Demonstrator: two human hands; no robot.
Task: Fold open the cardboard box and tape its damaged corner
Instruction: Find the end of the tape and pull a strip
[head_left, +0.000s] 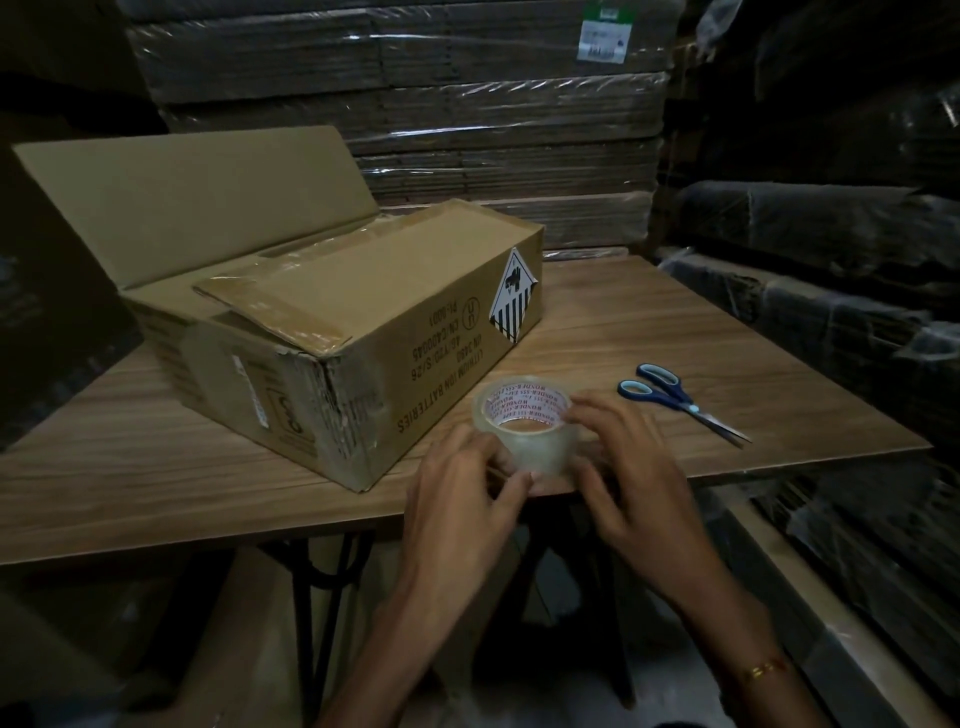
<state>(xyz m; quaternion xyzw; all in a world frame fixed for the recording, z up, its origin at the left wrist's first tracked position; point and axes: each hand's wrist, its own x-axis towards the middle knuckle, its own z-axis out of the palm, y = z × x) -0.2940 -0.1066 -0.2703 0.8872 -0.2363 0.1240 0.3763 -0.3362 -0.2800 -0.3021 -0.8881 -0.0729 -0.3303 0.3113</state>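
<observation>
A brown cardboard box (332, 332) lies on the wooden table (649, 322), its far flap standing up and its near flap folded down. The box corner (332, 395) facing me is torn and scuffed. Just right of that corner, over the table's front edge, both hands hold a roll of clear tape (527, 423) with red print on its core. My left hand (462, 493) grips the roll's near left side, thumb and fingertips pressed on the tape. My right hand (628, 473) curls around its right side.
Blue-handled scissors (680, 400) lie shut on the table to the right of the tape. Wrapped stacks of flat cardboard (467, 104) rise behind the table and on the right. Black metal table legs (317, 597) show below the front edge.
</observation>
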